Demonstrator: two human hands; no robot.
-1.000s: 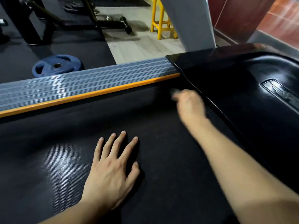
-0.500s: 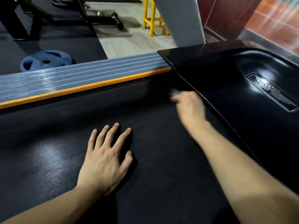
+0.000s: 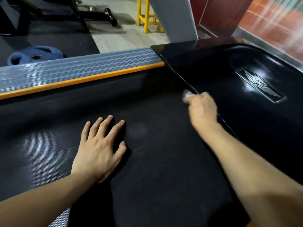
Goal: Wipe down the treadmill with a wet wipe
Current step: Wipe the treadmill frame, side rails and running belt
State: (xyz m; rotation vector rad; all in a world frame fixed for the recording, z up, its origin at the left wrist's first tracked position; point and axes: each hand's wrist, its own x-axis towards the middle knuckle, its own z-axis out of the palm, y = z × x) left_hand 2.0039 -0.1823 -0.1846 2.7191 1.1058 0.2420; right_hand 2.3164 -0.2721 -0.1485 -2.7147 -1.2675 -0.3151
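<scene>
Treadmill belt fills the frame's middle. Lower left, the left hand lies flat on it, fingers spread, likely bracing. Right of centre, the right hand pinches a wet wipe against the belt beside the black motor cover.

Pale floor, yellow stool

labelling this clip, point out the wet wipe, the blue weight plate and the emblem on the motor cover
wet wipe [image 3: 187, 95], head view, crumpled end past the fingers
blue weight plate [image 3: 24, 54], head view, top face
emblem [image 3: 260, 85], head view, winged centre
</scene>
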